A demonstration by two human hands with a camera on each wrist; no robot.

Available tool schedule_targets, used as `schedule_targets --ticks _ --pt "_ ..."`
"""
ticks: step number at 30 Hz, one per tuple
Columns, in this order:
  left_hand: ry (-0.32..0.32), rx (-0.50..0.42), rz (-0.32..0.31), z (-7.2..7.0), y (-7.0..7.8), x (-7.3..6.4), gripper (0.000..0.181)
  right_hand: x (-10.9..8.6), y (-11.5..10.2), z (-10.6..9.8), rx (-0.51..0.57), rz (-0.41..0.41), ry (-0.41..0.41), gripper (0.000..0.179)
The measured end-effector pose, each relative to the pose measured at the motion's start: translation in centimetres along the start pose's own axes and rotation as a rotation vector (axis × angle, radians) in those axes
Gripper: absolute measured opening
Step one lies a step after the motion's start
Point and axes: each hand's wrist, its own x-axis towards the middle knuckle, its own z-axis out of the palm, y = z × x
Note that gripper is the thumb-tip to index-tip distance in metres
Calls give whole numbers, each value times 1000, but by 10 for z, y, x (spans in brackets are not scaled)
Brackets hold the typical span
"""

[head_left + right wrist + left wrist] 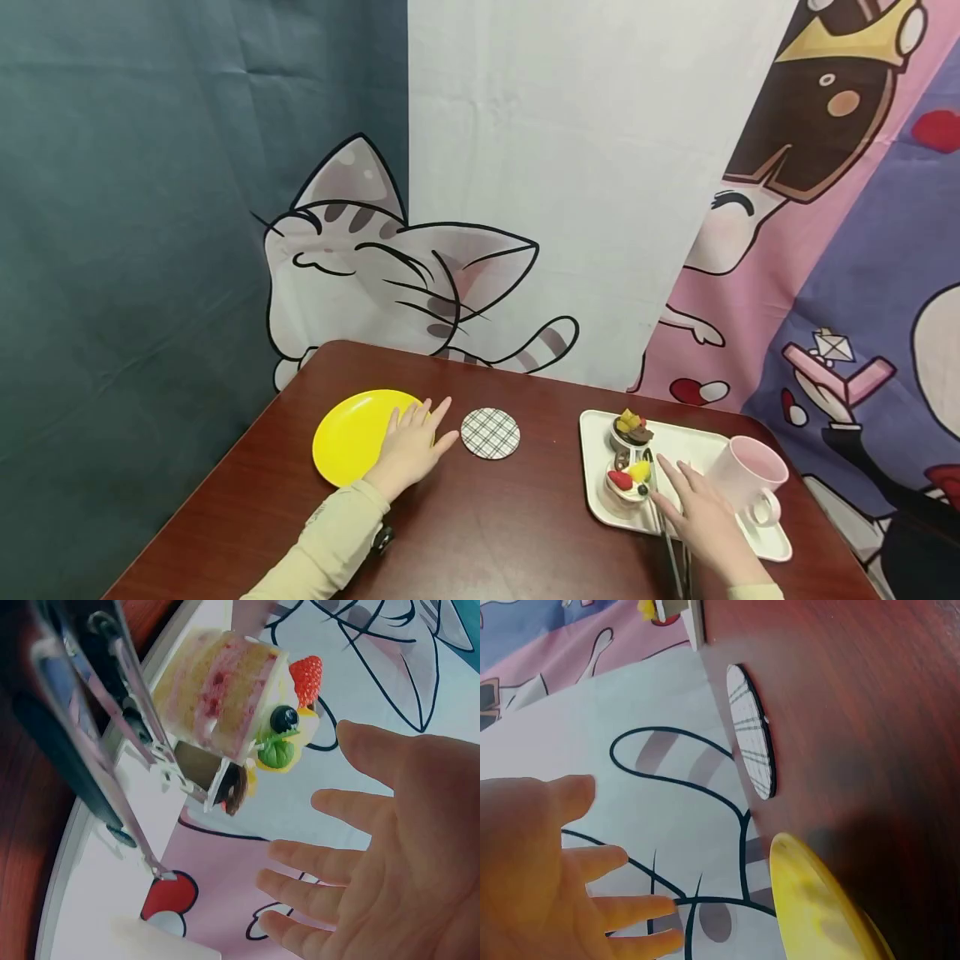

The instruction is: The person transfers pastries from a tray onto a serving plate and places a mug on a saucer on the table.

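Note:
My left hand [408, 450] hovers over the right edge of a yellow plate [345, 442], fingers spread and holding nothing. Beside it on the table lies a round plaid coaster [491, 433]. My right hand [701, 508] is held above a white tray [697, 439], its fingers straight and apart in the right wrist view [405, 840]. Metal tongs [670, 542] rest on the tray's near side, just left of that hand and partly hidden by it. Close to the fingertips is a layered fruit cake [217, 694] with a strawberry and a blueberry on top.
Behind the fruit cake stands a chocolate dessert cup [630, 435]. A pink mug [750, 471] occupies the tray's right side, handle toward me. The brown table [510, 525] ends at a cartoon-printed cloth backdrop [487, 167].

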Motion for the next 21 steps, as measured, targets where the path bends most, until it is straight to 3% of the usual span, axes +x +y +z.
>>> schedule_targets --ticks 3,9,12,19,21 --pt "3 -28 -23 -3 -5 0 62 -4 2 -5 0 28 -6 53" --pt "4 -60 -67 -10 -21 -3 62 -14 10 -6 -3 34 73 49" --pt "15 -77 -81 -13 -33 -5 62 -19 14 -3 -8 52 51 51" --pt "20 -133 -175 -24 -62 -10 62 -26 18 5 -27 165 -234 70" --pt "22 -137 -197 -28 -71 -11 62 -27 18 8 -25 183 -277 73"
